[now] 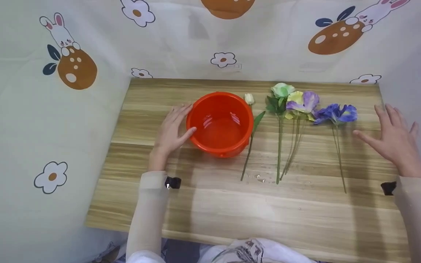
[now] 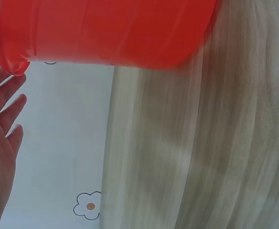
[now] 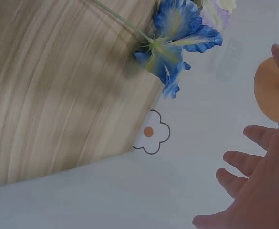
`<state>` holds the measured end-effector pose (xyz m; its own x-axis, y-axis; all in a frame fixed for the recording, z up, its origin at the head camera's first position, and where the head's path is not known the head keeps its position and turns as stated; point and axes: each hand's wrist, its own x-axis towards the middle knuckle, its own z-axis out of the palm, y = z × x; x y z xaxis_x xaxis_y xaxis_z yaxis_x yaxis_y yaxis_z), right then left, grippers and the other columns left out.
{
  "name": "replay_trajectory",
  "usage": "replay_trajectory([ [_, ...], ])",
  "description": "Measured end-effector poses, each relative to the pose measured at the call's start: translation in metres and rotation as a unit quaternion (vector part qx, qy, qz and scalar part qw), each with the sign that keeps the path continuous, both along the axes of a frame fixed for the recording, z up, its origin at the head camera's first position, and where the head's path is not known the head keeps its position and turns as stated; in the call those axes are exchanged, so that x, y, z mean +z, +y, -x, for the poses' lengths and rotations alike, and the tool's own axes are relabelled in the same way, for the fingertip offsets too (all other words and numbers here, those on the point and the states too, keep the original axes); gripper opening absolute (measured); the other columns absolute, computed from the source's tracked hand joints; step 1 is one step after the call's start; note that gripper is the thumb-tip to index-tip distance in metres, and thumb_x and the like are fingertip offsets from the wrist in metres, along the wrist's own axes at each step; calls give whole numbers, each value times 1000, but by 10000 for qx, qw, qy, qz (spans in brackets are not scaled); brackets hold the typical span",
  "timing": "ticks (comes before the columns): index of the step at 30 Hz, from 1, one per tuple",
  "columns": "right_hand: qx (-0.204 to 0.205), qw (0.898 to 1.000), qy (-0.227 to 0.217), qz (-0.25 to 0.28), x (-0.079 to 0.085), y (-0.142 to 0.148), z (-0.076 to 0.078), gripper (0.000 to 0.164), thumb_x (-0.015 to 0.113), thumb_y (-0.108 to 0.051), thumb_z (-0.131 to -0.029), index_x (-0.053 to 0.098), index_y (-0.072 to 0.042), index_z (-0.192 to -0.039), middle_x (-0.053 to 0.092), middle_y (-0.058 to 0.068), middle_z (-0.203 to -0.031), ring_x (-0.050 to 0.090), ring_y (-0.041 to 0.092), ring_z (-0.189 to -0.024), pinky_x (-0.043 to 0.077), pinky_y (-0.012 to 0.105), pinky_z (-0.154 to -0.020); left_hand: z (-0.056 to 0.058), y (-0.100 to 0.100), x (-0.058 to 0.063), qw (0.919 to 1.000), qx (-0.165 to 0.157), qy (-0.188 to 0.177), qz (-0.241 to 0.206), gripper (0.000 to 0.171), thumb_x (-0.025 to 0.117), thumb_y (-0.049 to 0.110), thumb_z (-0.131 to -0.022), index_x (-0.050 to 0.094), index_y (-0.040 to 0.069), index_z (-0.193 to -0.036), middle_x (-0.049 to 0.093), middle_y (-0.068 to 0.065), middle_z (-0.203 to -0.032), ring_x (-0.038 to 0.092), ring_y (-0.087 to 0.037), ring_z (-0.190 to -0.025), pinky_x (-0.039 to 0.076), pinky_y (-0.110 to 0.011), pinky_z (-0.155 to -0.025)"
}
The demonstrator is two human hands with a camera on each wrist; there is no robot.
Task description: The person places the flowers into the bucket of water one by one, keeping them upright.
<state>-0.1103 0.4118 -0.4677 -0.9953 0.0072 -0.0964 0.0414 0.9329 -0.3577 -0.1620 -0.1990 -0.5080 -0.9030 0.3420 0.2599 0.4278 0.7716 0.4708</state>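
Note:
A red plastic bucket [image 1: 220, 122] stands upright on the table, its inside bare to view. At its left side my left hand [image 1: 172, 128] touches or nearly touches the rim, thumb and fingers extended; in the left wrist view the fingertips lie by the rim of the bucket [image 2: 106, 31]. My right hand [image 1: 395, 137] hovers with spread fingers near the table's right edge, holding nothing. Nearest to it lies a blue artificial flower [image 1: 337, 114], also seen as a blue bloom [image 3: 170, 43] in the right wrist view.
Left of that lie a purple-yellow flower [image 1: 303, 102], a pale green flower [image 1: 283, 91] and a white tulip [image 1: 249, 98], stems toward me. The tulip is partly beside the bucket. Small clear bits [image 1: 261, 178] lie on the wooden table [image 1: 232, 208]. Patterned cloth [image 1: 181, 47] walls the back and sides.

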Motion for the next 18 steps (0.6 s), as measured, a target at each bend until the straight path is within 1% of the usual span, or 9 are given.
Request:
replay_trajectory([
  [4, 9, 9998, -78, 192, -5, 0, 0, 100, 58, -60, -92, 4, -13, -161, -2, 24, -167, -1, 49, -152, -13, 81, -109, -1, -2, -4, 9998, -61, 35, -187, 64, 61, 36, -94, 41, 19, -153, 44, -5, -158, 34, -25, -150, 19, -47, -128],
  [7, 42, 9993, -149, 330, -8, -1, 0, 99, 60, -57, -92, 5, -11, -161, -1, 26, -166, 0, 52, -151, -10, 79, -111, -3, -3, -6, 9995, -91, -10, -297, 62, 58, 35, -96, 41, 18, -153, 44, -8, -157, 34, -26, -149, 17, -46, -128],
  [11, 98, 9982, -215, 560, -14, 0, 1, 100, 63, -53, -92, 7, -6, -160, 2, 30, -164, 6, 57, -147, 0, 78, -113, -3, -4, -11, 9992, -121, 36, -390, 60, 55, 34, -97, 41, 19, -153, 46, -9, -156, 38, -29, -147, 20, -53, -126],
  [14, 86, 9966, -319, 759, -19, -1, 2, 100, 64, -52, -92, 8, -5, -160, 4, 30, -164, 10, 60, -145, 9, 79, -111, -4, -4, -14, 9988, -95, 81, -472, 60, 56, 33, -96, 41, 21, -153, 47, -7, -155, 40, -29, -146, 23, -56, -125],
  [18, 28, 9929, -541, 1055, -25, 0, 1, 98, 64, -50, -93, 8, -5, -160, 4, 30, -164, 11, 61, -144, 12, 81, -108, -2, -4, -17, 9983, -51, 131, -573, 61, 58, 32, -95, 42, 23, -153, 47, -3, -155, 40, -25, -146, 23, -56, -124],
])
